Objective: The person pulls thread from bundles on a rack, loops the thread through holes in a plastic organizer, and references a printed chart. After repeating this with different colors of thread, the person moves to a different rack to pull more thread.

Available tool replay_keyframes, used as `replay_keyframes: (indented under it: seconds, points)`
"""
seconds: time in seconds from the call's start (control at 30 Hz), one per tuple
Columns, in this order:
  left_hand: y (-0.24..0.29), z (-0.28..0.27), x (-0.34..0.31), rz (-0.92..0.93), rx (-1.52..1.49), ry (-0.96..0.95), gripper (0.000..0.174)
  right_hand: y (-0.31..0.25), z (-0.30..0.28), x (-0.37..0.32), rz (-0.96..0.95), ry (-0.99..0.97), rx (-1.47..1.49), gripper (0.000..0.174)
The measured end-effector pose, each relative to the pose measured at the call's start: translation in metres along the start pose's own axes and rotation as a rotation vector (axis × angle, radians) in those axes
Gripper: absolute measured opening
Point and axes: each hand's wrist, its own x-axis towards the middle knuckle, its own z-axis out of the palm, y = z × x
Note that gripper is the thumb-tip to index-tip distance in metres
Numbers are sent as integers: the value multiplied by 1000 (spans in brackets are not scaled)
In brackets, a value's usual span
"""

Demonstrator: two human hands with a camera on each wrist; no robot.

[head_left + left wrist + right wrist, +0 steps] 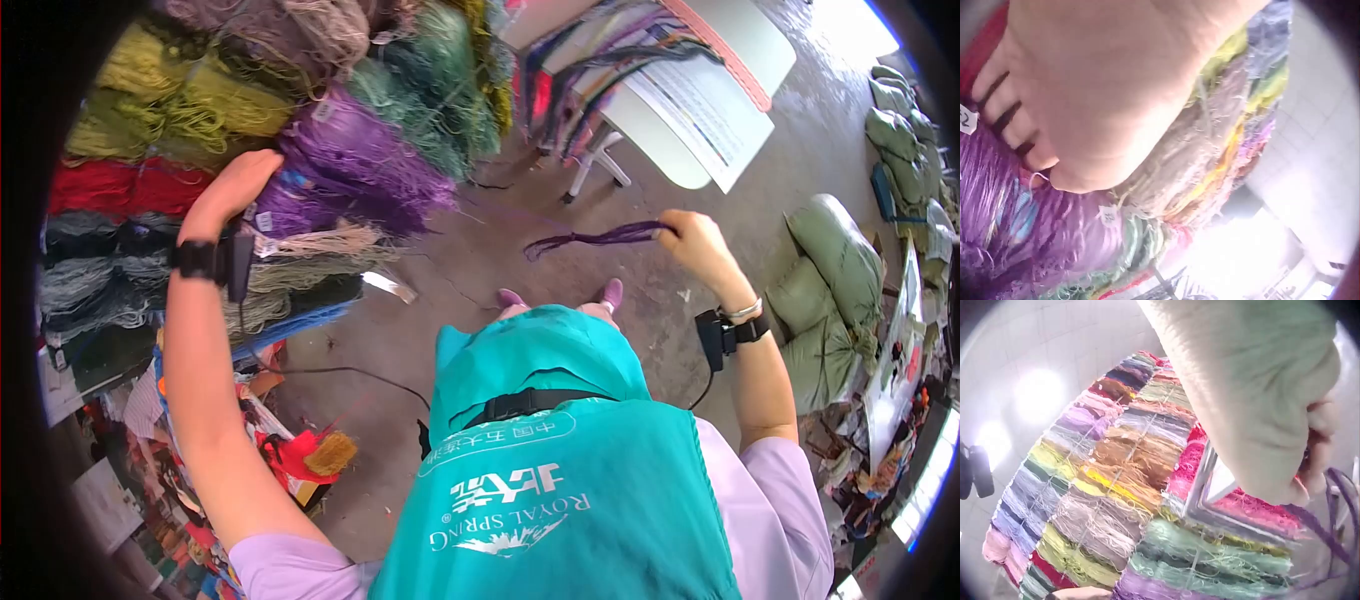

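My left hand (243, 180) is at the rack of yarn, its fingertips at a large purple yarn bundle (350, 165). In the left wrist view, thumb and index finger (1040, 159) come together on strands of this bundle, beside small white paper tags (1108, 215). Out to the right, my right hand (700, 250) grips a thin hank of dark purple yarn (610, 237). That hank stretches leftward in the air above the floor, with a looped end. In the right wrist view, curled fingers (1319, 456) hide the gripped part, while loose purple strands (1322, 531) hang beside them.
Yarn in olive (180, 100), red (120, 187) and green (425, 90) surrounds the purple bundle. A white table (660, 130) with yarn samples stands ahead. Stuffed green sacks (835, 260) lie at right. A black cable (340, 370) runs from my left wrist to my waist.
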Motion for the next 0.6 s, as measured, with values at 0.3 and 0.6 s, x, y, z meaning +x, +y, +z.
replay_keyframes:
  seconds: [0.3, 0.6]
  points:
    - [204, 27, -101, -2, 349, 745, 25, 69, -106, -61, -48, 97, 467, 22]
    - [342, 236, 20, 630, 97, 281, 65, 114, -187, -114, -185, 148, 1403, 23]
